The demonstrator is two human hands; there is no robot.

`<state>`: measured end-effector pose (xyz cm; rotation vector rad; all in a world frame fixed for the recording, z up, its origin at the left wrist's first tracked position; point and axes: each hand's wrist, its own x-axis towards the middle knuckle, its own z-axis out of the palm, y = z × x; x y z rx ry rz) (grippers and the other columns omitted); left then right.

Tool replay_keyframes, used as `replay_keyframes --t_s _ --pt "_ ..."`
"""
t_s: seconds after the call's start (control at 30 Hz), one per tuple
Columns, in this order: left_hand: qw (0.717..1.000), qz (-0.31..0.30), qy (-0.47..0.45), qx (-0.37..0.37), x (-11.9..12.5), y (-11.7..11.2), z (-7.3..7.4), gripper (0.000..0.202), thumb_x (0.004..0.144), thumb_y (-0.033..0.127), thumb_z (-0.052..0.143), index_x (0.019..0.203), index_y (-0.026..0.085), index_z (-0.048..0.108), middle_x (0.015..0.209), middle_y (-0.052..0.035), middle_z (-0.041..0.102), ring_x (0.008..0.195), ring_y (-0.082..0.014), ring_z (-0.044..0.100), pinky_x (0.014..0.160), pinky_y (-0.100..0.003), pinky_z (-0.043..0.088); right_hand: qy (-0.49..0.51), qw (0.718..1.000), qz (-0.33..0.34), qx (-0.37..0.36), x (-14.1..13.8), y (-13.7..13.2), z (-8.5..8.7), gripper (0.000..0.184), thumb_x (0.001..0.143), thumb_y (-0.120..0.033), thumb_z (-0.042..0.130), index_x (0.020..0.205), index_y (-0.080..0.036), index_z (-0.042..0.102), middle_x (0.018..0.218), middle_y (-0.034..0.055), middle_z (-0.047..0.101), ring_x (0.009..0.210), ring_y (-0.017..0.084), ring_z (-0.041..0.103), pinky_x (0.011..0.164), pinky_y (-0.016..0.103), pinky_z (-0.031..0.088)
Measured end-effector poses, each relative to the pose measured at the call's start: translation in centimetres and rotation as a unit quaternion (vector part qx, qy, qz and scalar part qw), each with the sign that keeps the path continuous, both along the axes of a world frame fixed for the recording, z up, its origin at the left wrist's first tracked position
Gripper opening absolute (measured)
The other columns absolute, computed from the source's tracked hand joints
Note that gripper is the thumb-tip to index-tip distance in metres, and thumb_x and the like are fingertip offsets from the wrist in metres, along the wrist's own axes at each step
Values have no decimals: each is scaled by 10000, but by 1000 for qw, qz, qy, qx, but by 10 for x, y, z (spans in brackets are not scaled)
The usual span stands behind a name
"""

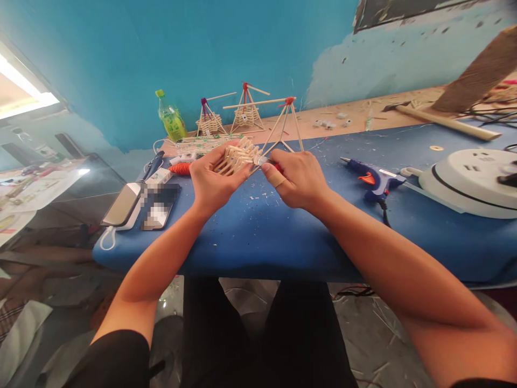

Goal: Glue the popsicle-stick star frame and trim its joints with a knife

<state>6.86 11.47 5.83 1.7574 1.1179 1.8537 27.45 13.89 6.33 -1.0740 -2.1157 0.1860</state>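
Observation:
My left hand [218, 177] is closed around a small frame of stacked wooden sticks [237, 156], held above the blue table. In my right hand [298, 175] is a small red-handled knife [265, 160]; its short metal blade meets the right end of the stick frame, and the fingers hide most of the handle. Just behind my hands stands a bare tripod of sticks [286, 121] with a red-bound top and one long stick across it. Two stick models, one purple-topped [210, 121] and one red-topped [247, 116], stand farther back.
A blue glue gun [375, 178] and a white round power strip [476, 180] lie to the right, a hammer [448, 121] behind them. Phones [160, 207], orange thread [180, 169] and a green bottle [172, 118] are at left. Scraps dot the blue mat [258, 242].

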Motion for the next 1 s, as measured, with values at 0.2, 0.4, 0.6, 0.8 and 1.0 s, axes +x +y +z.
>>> replay_keyframes --t_s 0.2,0.4,0.6,0.8,1.0 --pt "1000 -7 -24 -9 2 -2 2 554 706 391 1006 1190 169 855 1004 -79 868 934 -267 863 922 -438 760 -5 1000 -10 8 2 2 0 449 1018 -676 422 798 -285 390 674 30 507 637 194 334 665 372 211" --pt "999 -5 -19 -25 1 -2 5 555 681 407 1015 1162 174 867 1008 -75 880 950 -272 862 927 -434 759 -17 1000 -25 5 2 -1 3 419 1009 -651 448 807 -284 435 673 29 501 646 203 373 668 370 210" --pt "999 -17 -31 -9 -1 -1 7 534 648 384 1002 1117 159 883 961 -66 878 906 -248 850 864 -385 744 -15 999 -35 -2 8 7 4 414 1020 -631 443 792 -288 396 686 29 466 661 208 337 685 388 201" --pt "995 -44 -54 -67 -11 0 22 388 572 367 1004 905 202 892 848 -23 836 725 -159 724 685 -290 643 100 986 -131 6 32 38 3 435 1107 -539 449 750 -297 401 720 51 482 700 235 417 717 420 262" --pt "953 -129 -71 -267 -12 1 25 333 595 475 973 732 198 848 565 14 637 518 -109 534 498 -247 435 270 947 132 -115 7 25 -2 479 999 -725 624 835 -288 521 742 -1 517 655 180 450 624 367 353"
